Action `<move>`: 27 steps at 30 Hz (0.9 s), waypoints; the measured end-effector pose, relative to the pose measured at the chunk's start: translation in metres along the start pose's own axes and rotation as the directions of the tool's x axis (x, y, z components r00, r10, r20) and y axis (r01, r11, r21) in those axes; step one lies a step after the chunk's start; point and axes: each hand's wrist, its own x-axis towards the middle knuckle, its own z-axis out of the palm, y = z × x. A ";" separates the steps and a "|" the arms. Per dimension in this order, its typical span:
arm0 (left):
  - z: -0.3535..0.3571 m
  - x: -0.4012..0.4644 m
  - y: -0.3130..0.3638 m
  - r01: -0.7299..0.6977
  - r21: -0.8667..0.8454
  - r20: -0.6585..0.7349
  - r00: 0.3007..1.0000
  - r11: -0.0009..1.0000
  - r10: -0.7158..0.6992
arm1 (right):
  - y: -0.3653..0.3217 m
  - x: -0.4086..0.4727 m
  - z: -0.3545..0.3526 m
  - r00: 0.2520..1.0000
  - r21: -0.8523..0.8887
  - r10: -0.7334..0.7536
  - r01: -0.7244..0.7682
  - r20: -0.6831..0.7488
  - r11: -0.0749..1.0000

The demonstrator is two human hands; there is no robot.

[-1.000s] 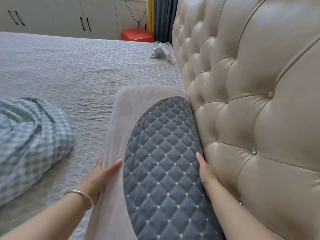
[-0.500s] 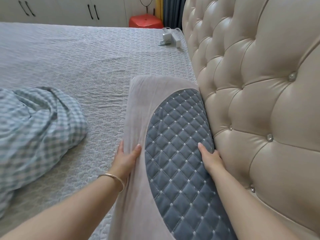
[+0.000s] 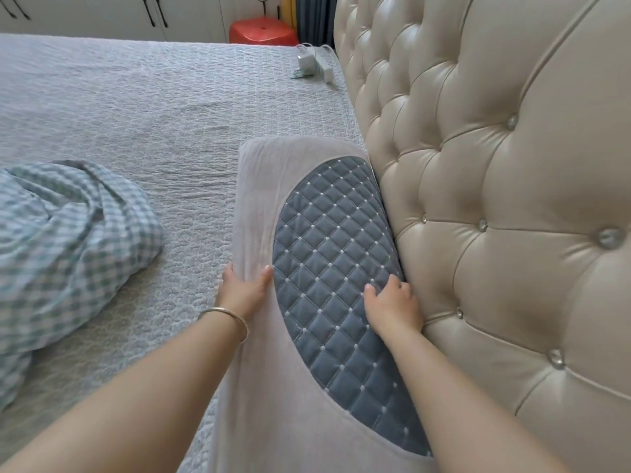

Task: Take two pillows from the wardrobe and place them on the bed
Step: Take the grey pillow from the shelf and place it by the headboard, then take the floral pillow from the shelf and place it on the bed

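One long beige pillow (image 3: 263, 186) with a quilted grey-blue oval panel lies on the bed (image 3: 143, 107), its right side pressed against the headboard. My left hand (image 3: 244, 288), with a bangle at the wrist, grips the pillow's left edge, thumb on top. My right hand (image 3: 392, 305) rests on the grey-blue panel near the headboard, fingers curled into the fabric. No second pillow is in view.
The tufted beige headboard (image 3: 495, 199) fills the right side. A crumpled checked blanket (image 3: 65, 240) lies at the left. White chargers with cables (image 3: 312, 64) sit at the bed's far corner. A red stool (image 3: 263, 30) and white wardrobe doors (image 3: 112, 15) stand beyond.
Both hands stayed on the pillow while it slid farther up the bed along the headboard. My right hand moved from the pillow's right edge onto the quilted panel, fingers curling.
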 end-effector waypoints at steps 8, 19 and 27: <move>-0.053 -0.062 0.003 0.000 0.084 0.121 0.993 0.996 -0.011 | -0.022 -0.090 -0.034 0.917 -0.274 -0.227 0.322 0.328 0.906; -0.267 -0.234 -0.067 0.078 -0.236 -0.088 0.991 0.969 -0.101 | -0.170 -0.325 -0.038 0.585 -0.114 -0.536 0.733 0.609 0.670; -0.506 -0.389 -0.204 0.040 -0.657 -0.488 0.739 0.752 -0.466 | -0.276 -0.599 0.026 0.151 0.143 -0.649 0.915 0.746 0.378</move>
